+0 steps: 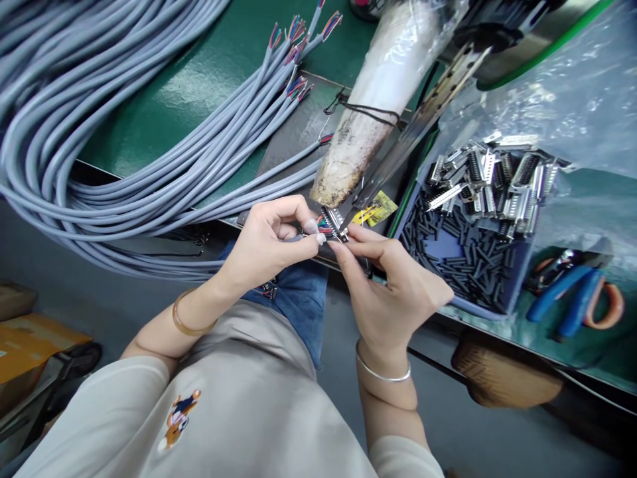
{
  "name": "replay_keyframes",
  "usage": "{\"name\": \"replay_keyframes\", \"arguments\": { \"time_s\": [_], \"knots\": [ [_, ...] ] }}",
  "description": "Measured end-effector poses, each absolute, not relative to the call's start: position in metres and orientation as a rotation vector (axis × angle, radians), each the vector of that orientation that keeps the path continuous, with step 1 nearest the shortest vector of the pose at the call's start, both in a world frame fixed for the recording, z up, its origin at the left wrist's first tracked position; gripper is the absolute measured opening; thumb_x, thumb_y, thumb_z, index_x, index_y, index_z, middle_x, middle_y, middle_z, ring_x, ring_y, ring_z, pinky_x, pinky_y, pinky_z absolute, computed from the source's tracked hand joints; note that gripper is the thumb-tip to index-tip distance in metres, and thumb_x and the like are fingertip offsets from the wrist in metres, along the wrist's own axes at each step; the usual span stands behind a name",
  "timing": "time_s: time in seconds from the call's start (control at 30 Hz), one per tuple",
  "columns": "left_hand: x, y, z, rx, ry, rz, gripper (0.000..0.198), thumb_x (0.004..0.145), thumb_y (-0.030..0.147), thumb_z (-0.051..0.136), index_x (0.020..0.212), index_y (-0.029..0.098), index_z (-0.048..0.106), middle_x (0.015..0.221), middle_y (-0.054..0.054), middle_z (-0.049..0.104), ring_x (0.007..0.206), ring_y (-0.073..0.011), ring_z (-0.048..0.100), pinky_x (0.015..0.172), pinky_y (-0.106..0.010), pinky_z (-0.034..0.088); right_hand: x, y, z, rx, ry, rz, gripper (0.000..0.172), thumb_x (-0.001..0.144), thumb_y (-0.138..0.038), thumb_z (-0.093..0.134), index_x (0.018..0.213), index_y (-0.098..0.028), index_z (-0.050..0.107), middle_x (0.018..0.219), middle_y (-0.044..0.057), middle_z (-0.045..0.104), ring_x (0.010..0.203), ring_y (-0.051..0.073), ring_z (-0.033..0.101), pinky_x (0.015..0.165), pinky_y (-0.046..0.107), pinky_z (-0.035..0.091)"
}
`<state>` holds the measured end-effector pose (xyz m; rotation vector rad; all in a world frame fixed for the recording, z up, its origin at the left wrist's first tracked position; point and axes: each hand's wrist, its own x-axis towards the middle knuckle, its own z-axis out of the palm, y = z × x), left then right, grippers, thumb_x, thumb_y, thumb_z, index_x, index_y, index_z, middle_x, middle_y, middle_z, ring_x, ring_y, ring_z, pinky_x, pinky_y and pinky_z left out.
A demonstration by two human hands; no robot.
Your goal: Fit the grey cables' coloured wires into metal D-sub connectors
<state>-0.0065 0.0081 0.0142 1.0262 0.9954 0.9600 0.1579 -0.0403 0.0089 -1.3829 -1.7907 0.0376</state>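
My left hand [271, 242] is closed in a pinch, its fingertips covered in something whitish, around the end of a grey cable with several thin coloured wires [323, 226]. Those wires meet a metal multi-pin connector [335, 223]. My right hand [391, 282] grips the connector's near end between thumb and fingers. Just above it, what looks like a soldering iron [393, 159] slants down, its tip close to the connector. Whether the tip touches is unclear. Part of the wires is hidden behind my left fingers.
Grey cables [199, 179] with stripped ends loop across the green table at left. A stained, plastic-wrapped tube [371, 99] hangs above my hands. To the right stands a blue bin [448, 247] of connectors and short black sleeves, beside blue-handled pliers [562, 299] and an orange-handled tool [614, 305].
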Motion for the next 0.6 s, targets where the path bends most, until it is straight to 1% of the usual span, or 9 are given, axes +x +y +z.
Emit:
{"name": "replay_keyframes", "arguments": {
  "time_s": [0.13,0.27,0.4,0.5,0.6],
  "knots": [
    [-0.006,0.008,0.018,1.025,1.004,0.984,0.027,0.064,0.015,0.084,0.067,0.016,0.057,0.075,0.000,0.062,0.052,-0.0025,0.036,0.045,-0.020,0.024,0.157,-0.039,0.011,-1.392,-1.774,0.009,0.006,0.089,-0.021,0.075,0.091,-0.026,0.073,0.101,-0.001,0.082,0.087,0.020,0.080,0.068,0.027,0.062],
    [-0.006,0.009,0.018,1.016,0.990,0.998,0.026,0.063,0.015,0.084,0.067,0.016,0.058,0.073,0.001,0.062,0.053,-0.0026,0.037,0.045,-0.019,0.025,0.155,-0.039,0.014,-1.360,-1.791,0.007,0.010,0.088,-0.017,0.075,0.091,-0.025,0.072,0.104,-0.001,0.082,0.086,0.018,0.080,0.067,0.025,0.059],
    [-0.006,0.008,0.013,0.998,0.980,0.932,0.023,0.064,0.015,0.080,0.068,0.015,0.057,0.079,-0.001,0.065,0.052,-0.0015,0.037,0.045,-0.018,0.025,0.157,-0.042,0.009,-1.361,-1.821,-0.037,0.010,0.089,-0.016,0.074,0.087,-0.023,0.067,0.102,-0.001,0.082,0.078,0.014,0.078,0.063,0.022,0.055],
    [-0.005,0.004,0.012,1.035,0.981,0.896,0.020,0.066,0.015,0.076,0.069,0.015,0.056,0.085,-0.003,0.068,0.051,-0.0010,0.037,0.045,-0.019,0.026,0.160,-0.046,0.004,-1.356,-1.858,-0.162,0.012,0.090,-0.019,0.074,0.085,-0.023,0.064,0.099,-0.001,0.083,0.069,0.012,0.076,0.059,0.022,0.053],
    [-0.004,-0.002,0.011,1.132,0.988,0.891,0.016,0.070,0.016,0.073,0.070,0.015,0.057,0.088,-0.004,0.070,0.054,-0.0031,0.044,0.048,-0.020,0.031,0.165,-0.050,-0.002,-1.317,-1.868,-0.252,0.012,0.088,-0.018,0.076,0.089,-0.023,0.065,0.099,-0.002,0.083,0.070,0.013,0.077,0.059,0.023,0.054]
  ]
}}
